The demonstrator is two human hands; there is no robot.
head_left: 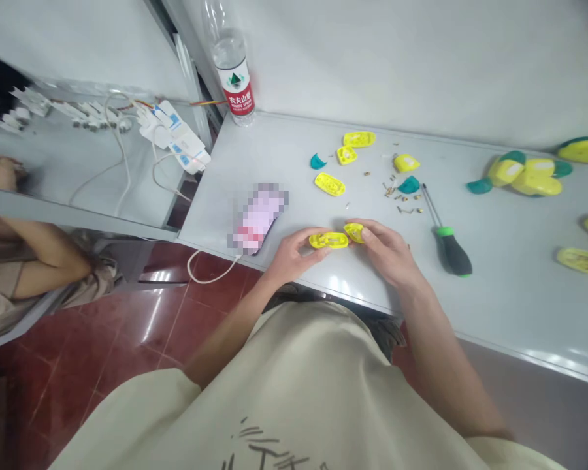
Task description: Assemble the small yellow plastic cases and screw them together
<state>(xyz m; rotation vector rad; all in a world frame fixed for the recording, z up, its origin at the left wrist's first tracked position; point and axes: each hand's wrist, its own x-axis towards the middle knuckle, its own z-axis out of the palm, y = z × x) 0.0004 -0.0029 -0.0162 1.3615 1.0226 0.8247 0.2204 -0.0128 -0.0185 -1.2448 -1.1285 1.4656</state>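
Note:
My left hand point(294, 253) grips a yellow plastic shell half point(328, 241) at the near edge of the grey table point(494, 294). My right hand point(385, 249) pinches a smaller yellow plastic piece point(353, 232) right beside that shell; the two parts touch or nearly touch. Farther back lie three more yellow shell pieces point(330, 184), teal plastic parts point(317, 161) and several small brass screws point(396, 194).
A screwdriver with a black and green handle point(449, 245) lies right of my hands. A phone point(257, 219) on a white cable lies to the left. A water bottle point(234, 72) stands at the back. Assembled yellow-teal toys point(524, 175) sit far right. Another person's arm point(39, 251) is at the left.

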